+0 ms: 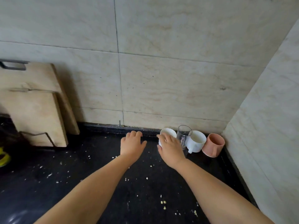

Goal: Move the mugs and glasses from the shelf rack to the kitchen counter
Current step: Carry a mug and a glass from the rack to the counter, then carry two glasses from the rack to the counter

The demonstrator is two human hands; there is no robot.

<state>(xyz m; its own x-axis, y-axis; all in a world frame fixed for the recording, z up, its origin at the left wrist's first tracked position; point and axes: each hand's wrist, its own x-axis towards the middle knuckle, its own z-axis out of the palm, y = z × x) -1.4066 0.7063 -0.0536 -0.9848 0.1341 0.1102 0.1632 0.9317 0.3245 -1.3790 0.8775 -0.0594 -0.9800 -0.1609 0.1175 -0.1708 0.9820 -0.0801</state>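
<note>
Four vessels stand in a row at the back right corner of the black counter [97, 175]: a white mug [169, 132], a clear glass mug [183, 135], a second white mug [196, 140] and a pink mug [213, 145]. My right hand [170, 147] lies over the near side of the leftmost white mug, fingers spread and touching it; whether it grips is unclear. My left hand [132, 143] hovers palm down just left of it, holding nothing, fingers slightly curled. The shelf rack is out of view.
Two wooden cutting boards [35, 104] lean against the tiled wall at the left in a wire holder. A side wall [267, 126] closes the counter on the right. A yellow object [4, 157] sits at the far left edge. Crumbs dot the counter.
</note>
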